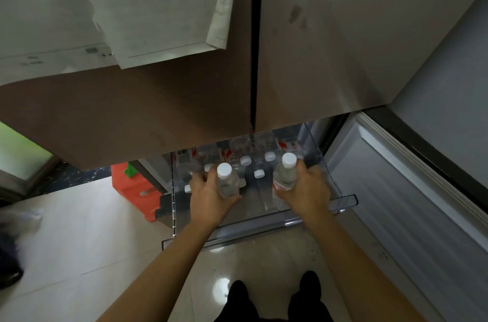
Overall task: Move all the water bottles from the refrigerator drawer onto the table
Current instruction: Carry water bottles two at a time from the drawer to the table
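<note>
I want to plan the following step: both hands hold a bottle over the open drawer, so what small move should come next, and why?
Probably lift both straight up. The left hand grips a clear white-capped plastic bottle, the right hand another, both upright above the transparent refrigerator drawer, where more bottles remain.

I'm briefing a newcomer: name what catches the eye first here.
Two bare hands, the left hand and right hand, each grip a clear white-capped plastic water bottle over the transparent pulled-out refrigerator drawer. More bottles lie behind them; an orange plastic stool stands left.
</note>
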Demonstrator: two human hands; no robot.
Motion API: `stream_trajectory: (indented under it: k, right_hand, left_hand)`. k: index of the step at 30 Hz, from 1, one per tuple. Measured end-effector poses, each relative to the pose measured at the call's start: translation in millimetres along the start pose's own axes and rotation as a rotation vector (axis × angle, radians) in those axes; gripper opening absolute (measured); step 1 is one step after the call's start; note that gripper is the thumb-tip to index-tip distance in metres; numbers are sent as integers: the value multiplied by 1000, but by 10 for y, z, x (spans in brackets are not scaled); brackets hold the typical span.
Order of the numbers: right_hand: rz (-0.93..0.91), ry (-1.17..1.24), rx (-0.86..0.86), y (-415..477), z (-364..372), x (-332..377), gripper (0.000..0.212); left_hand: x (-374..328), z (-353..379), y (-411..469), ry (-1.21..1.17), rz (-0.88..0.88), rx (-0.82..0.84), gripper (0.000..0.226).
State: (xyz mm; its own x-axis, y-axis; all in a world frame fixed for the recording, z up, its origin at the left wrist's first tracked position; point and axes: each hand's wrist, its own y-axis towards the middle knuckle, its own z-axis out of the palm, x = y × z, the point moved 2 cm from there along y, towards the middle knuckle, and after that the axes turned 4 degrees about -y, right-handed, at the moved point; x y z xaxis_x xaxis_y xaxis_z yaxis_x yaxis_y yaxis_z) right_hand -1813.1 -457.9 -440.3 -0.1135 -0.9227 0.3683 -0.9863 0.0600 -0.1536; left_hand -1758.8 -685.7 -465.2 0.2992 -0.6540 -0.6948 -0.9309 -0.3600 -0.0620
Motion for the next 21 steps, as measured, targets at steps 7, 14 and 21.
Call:
stream_trajectory:
  k: [7,14,21]
  right_hand:
    - [-109,356,152,113,92,-93,80]
    - [-366,365,244,239,-78,-66,87]
    - [-716,515,286,107,-305,455,81]
  left_hand:
    - [-3,87,-12,-184,-75,22,73]
    - [-293,-52,-300,-302,-116,-254,84]
    - [-761,-589,-959,-308,-155,-639,85]
